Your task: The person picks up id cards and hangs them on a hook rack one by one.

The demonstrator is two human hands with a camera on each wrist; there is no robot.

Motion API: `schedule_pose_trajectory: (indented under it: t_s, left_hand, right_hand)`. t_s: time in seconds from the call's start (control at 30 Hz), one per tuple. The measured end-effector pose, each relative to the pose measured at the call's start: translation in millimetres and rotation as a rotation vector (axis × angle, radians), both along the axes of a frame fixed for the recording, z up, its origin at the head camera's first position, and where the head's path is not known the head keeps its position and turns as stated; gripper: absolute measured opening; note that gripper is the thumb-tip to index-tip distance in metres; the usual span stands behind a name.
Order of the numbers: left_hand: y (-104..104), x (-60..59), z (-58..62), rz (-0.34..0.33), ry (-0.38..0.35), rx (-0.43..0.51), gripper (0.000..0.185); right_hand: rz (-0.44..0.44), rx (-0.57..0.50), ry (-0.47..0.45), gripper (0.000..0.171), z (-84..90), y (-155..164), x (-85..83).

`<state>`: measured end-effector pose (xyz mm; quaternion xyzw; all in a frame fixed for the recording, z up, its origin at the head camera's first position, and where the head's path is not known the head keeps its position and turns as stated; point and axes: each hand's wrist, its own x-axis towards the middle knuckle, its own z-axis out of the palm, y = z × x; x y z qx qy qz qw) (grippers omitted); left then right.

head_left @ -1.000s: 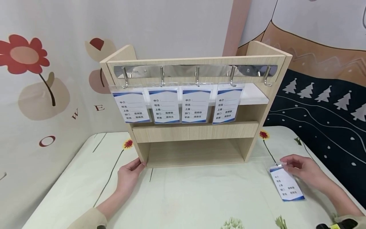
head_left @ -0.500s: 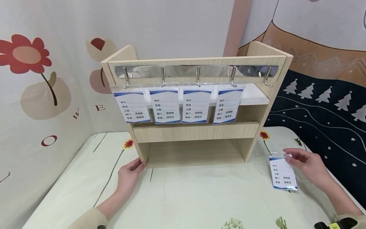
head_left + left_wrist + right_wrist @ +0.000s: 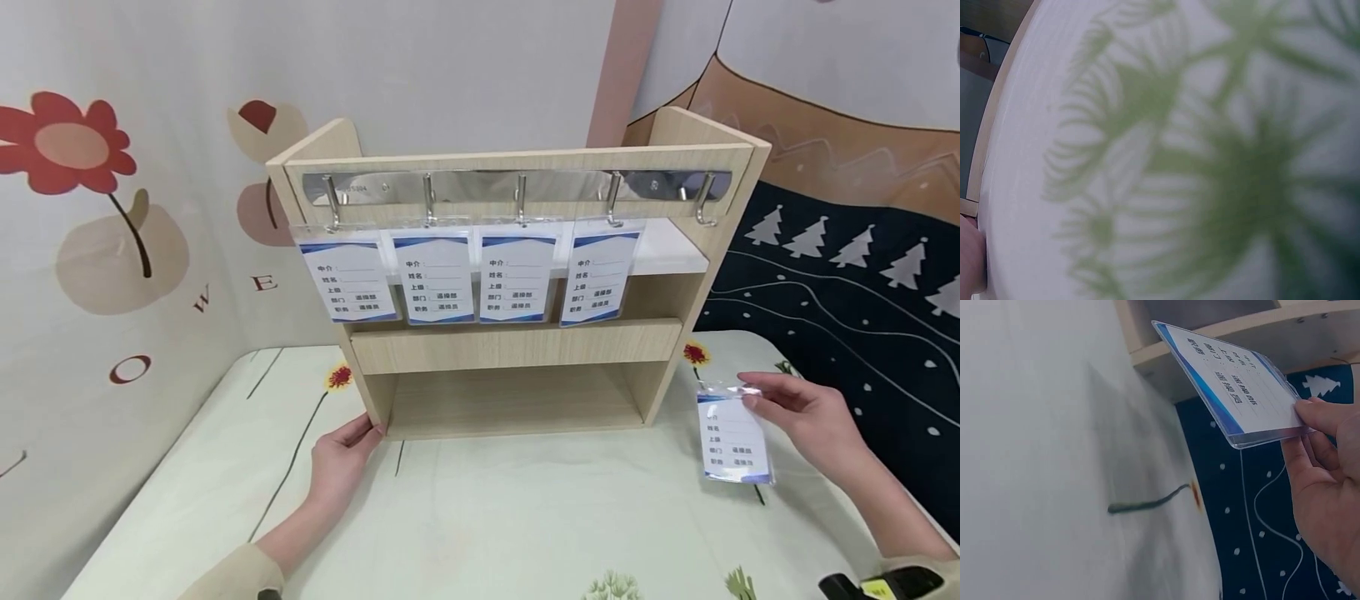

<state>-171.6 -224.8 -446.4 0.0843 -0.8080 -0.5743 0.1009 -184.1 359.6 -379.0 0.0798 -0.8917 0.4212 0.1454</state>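
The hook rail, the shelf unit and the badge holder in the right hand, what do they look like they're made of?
Hook rail: probably polished metal, silvery and mirror-like.
Shelf unit: likely laminated board with a pale matte wood-grain finish; solid wood cannot be ruled out.
Badge holder: seemingly clear glossy plastic around a printed white and blue card; its transparent edge shows by the right hand.
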Motion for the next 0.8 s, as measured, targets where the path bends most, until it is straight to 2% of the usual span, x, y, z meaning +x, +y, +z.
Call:
schedule_pose_trajectory:
  t_s: [0.2,0.57,0.8]
  left_hand:
    - [1,-0.6,0.2,-0.001,0.003,-0.001,0.039]
    - [1,0.6,-0.3,0.0,0.002,-0.007,0.039]
    - [0,-0.4,-0.8,0.005,0.002,-0.002,0.039]
  right_hand:
    - [0.024,-0.005,-0.001,0.031,11.5,-9,1.0]
    - [0.025,0.01,0.026,0.028,49.1,-25,6.8]
    - [0.07,-0.004,0.055,0.027,67.3,-37,7.2]
